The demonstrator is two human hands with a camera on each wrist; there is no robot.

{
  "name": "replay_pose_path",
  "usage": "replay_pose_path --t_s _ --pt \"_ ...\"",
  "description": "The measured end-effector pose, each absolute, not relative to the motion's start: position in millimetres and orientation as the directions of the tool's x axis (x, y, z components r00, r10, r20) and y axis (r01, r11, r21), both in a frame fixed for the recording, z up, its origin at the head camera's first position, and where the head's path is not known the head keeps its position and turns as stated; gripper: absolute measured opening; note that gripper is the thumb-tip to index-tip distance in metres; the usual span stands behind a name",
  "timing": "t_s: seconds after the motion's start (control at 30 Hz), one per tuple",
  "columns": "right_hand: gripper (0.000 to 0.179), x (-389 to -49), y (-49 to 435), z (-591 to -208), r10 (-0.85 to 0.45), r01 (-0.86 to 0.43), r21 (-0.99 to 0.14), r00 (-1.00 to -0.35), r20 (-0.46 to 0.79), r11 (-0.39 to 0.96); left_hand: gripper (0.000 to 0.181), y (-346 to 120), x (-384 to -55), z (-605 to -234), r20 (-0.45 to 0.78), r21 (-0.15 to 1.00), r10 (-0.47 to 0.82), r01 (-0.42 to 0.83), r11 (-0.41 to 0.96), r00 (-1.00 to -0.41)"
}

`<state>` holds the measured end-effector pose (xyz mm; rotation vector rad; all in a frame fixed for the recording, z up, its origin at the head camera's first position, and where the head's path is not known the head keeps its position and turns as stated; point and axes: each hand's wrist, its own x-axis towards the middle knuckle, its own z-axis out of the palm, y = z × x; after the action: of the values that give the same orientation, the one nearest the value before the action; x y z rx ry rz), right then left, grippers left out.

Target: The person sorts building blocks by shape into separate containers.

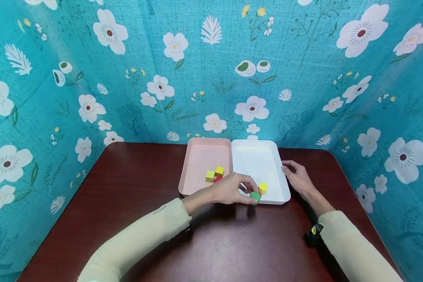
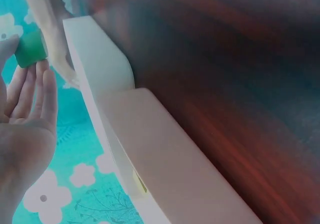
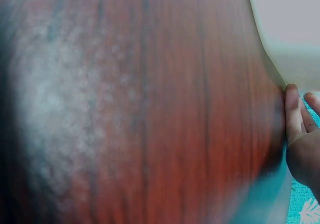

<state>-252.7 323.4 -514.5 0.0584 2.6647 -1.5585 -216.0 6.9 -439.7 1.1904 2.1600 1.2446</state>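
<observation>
My left hand (image 1: 230,188) pinches a green block (image 1: 255,196) with a round face between thumb and fingertips, over the front edge of the white tray (image 1: 255,147). In the left wrist view the green block (image 2: 31,48) is held up off the tray. A yellow round block (image 1: 263,188) lies inside the white tray, just beyond the green one. At the tray's right side is my right hand (image 1: 299,178), its fingers lightly bent against the outer wall. The right wrist view shows those fingers (image 3: 293,111) touching the tray's edge.
A pink tray (image 1: 206,143) stands against the white tray's left side. It holds two yellow cubes (image 1: 210,176) and a red block (image 1: 217,179) partly hidden by my left hand. Both trays rest on a dark brown table (image 1: 141,176), with a flowered blue cloth (image 1: 183,78) behind.
</observation>
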Motion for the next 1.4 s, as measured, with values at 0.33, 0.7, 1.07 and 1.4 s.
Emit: replay_pose_path --t_s 0.33,0.7,1.07,1.4 --pt "0.052 -249 324 -515 0.003 0.065 -0.866 -0.997 -0.073 0.496 0.023 10 -230 -439 0.048 0.849 0.745 0.420 0.321 -0.665" --pt "0.051 -249 323 -514 -0.007 0.048 -0.869 -0.998 -0.059 0.493 0.024 16 -247 -438 0.060 0.835 0.716 0.428 0.346 -0.695" --pt "0.052 -250 319 -517 -0.005 0.053 -0.868 -0.998 -0.064 0.493 0.021 22 -262 -441 0.058 0.818 0.670 0.420 0.393 -0.740" --pt "0.052 -253 321 -516 0.004 0.040 -0.864 -0.999 -0.044 0.502 0.023 30 -275 -450 0.065 0.788 0.640 0.433 0.438 -0.766"
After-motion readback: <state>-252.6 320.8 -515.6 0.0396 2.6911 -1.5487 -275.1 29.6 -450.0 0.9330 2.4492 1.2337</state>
